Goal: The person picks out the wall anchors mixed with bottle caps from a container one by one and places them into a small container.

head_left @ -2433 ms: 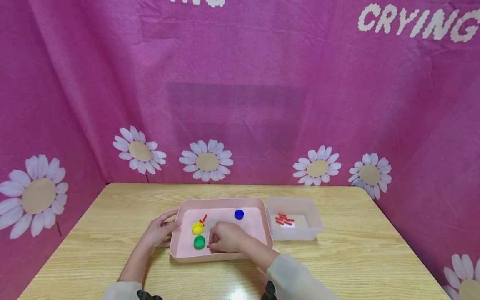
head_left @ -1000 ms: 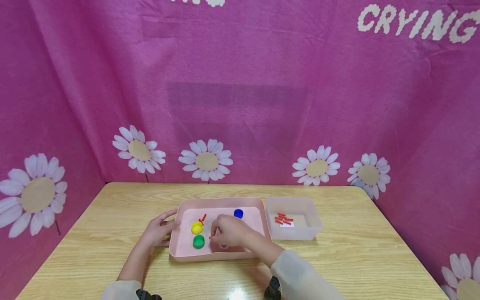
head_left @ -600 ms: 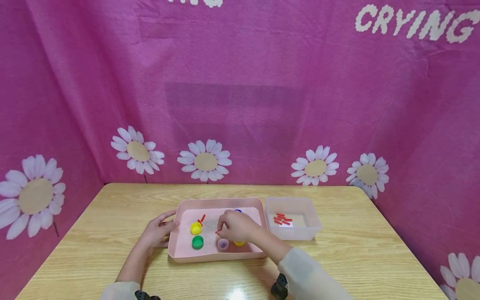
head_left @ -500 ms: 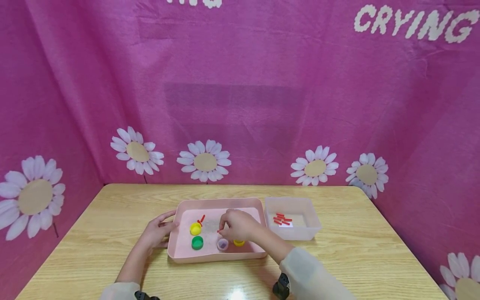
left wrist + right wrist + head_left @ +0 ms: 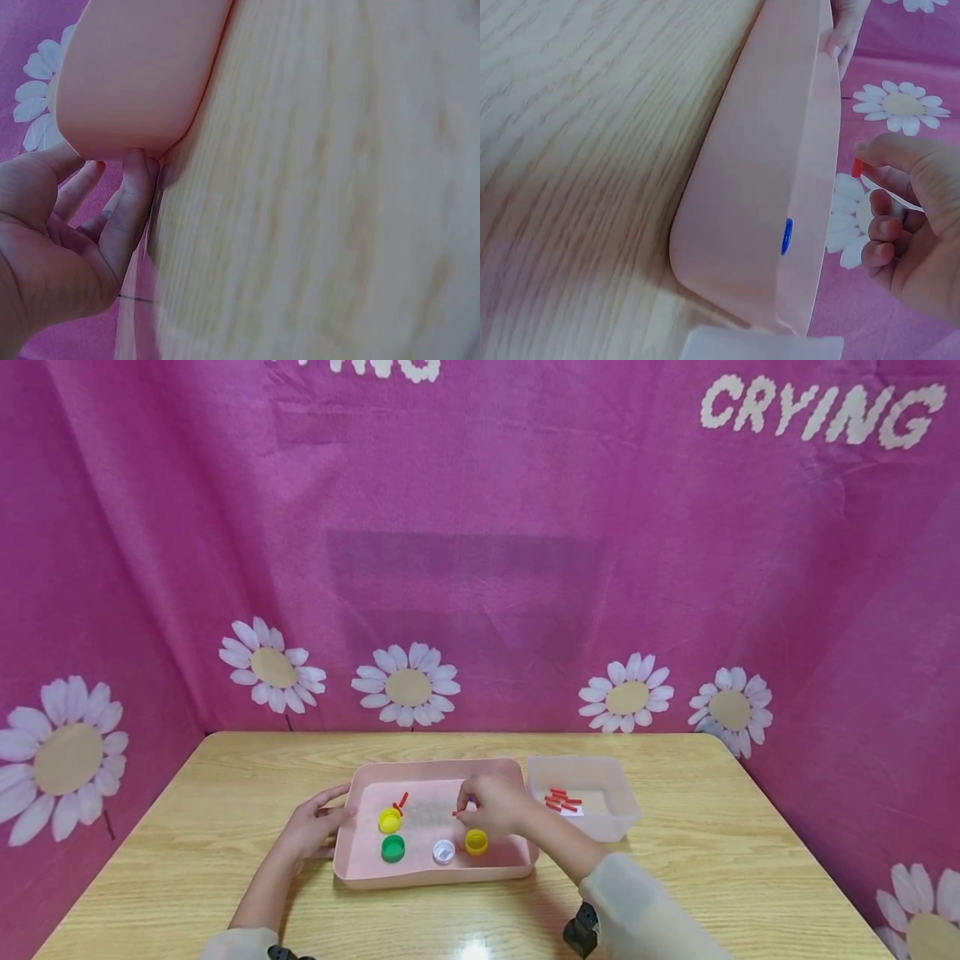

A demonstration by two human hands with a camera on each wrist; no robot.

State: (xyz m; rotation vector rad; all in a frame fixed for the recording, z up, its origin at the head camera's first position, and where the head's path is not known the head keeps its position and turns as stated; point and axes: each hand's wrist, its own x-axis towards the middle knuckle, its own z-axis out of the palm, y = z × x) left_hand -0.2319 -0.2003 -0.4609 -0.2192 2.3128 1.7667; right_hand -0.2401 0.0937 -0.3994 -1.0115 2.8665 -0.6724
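At the left end of the pink tray [image 5: 420,878], my left hand [image 5: 311,827] holds the wall, its thumb over the rim in the right wrist view. My right hand [image 5: 495,806] pinches a small red stick [image 5: 857,166] between thumb and index finger, above the tray's right half. Inside the tray are a yellow cap [image 5: 389,820], a green cap [image 5: 393,848], a white cap [image 5: 444,852] and a second yellow cap [image 5: 476,842]. A blue cap [image 5: 787,236] is mostly hidden behind the right hand in the head view. Red pieces [image 5: 403,799] lie behind the left yellow cap.
A translucent box [image 5: 622,814] with several red sticks [image 5: 558,799] stands against the tray's right side. Both sit on a wooden table [image 5: 712,860]. A pink flowered cloth [image 5: 480,610] hangs behind the table and at its sides.
My right hand has moved right and away from me with the red stick, from beside the green cap. The white and right yellow caps have come into sight. My left hand stays at the tray.
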